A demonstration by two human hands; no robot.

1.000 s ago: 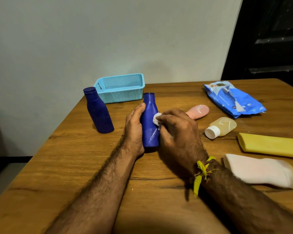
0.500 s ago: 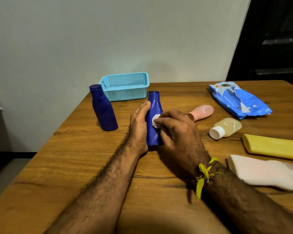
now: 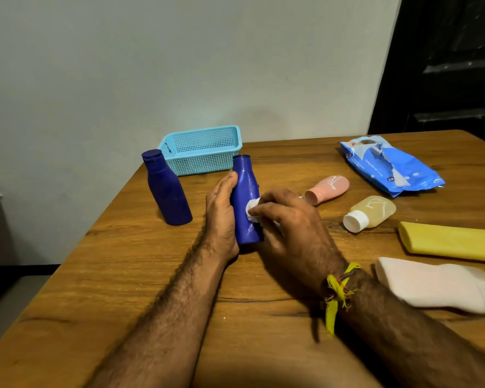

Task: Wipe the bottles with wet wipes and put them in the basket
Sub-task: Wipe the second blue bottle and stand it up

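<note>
Wooden table (image 3: 151, 275) against a pale wall carries everything. Near its middle stands a blue bottle (image 3: 244, 191), upright with no cap showing. The left hand (image 3: 220, 217) cups its left side, fingers lying along the body and thumb hidden behind. The right hand (image 3: 289, 222) pinches a white wipe (image 3: 253, 210) against the bottle's front. At 10 o'clock from it stands a second blue bottle (image 3: 167, 191), capped and apart. At 11 o'clock, near the table's far edge, sits a light blue basket (image 3: 200, 149). At 2 o'clock lie a pink bottle (image 3: 329, 189) and, farther, a blue wipes pack (image 3: 389, 166). At 3 o'clock lies a clear bottle (image 3: 371, 212) with a white cap, then a yellow tube (image 3: 451, 240). At 4 o'clock lies a white tube (image 3: 437, 287).
</note>
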